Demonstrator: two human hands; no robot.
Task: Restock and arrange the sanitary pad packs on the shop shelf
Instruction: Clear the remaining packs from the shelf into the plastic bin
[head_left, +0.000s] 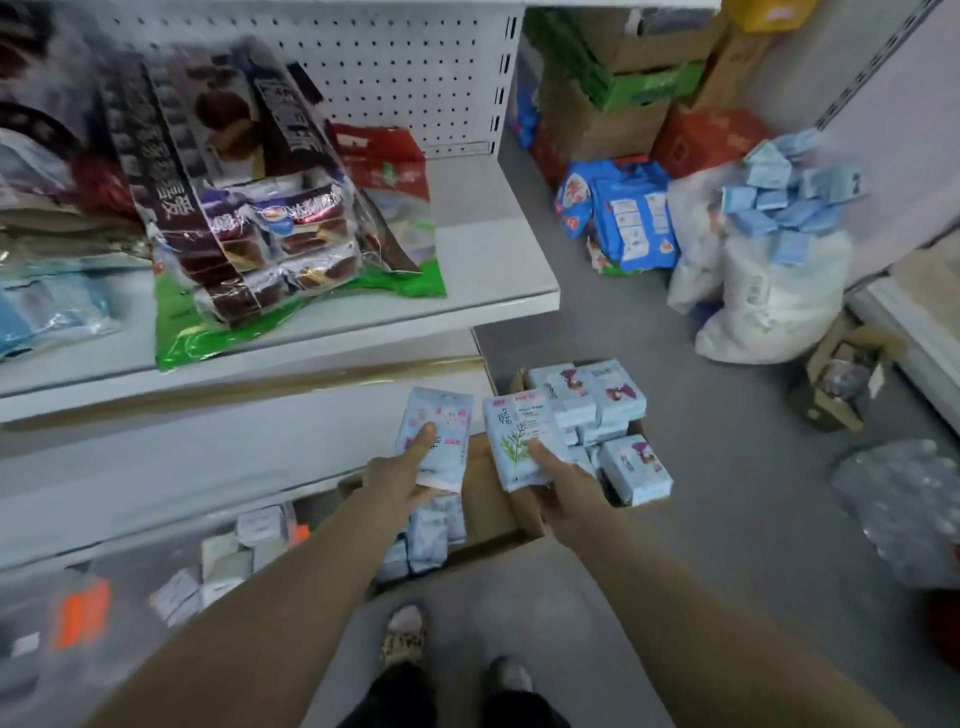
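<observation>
My left hand (397, 480) grips a pale blue pad pack with pink flowers (441, 423), thumb across its front. My right hand (563, 488) grips a light blue pad pack with a green plant print (514, 431). Both packs hang above an open cardboard box (493, 512) on the floor, which holds several more light blue packs (597, 402). More of the flowered packs (428, 535) lie in the box's left half, under my left hand. The white shop shelf (498, 260) stands to the left. Small pad packs (239, 556) sit blurred on its bottom level.
Big snack bags (260, 208) fill the upper shelf's left and middle. A white sack of small blue packets (779, 249), blue packs (628, 218) and stacked cartons (639, 83) stand at the back right. A plastic-wrapped bundle (904, 509) lies on the floor at right. My feet are below.
</observation>
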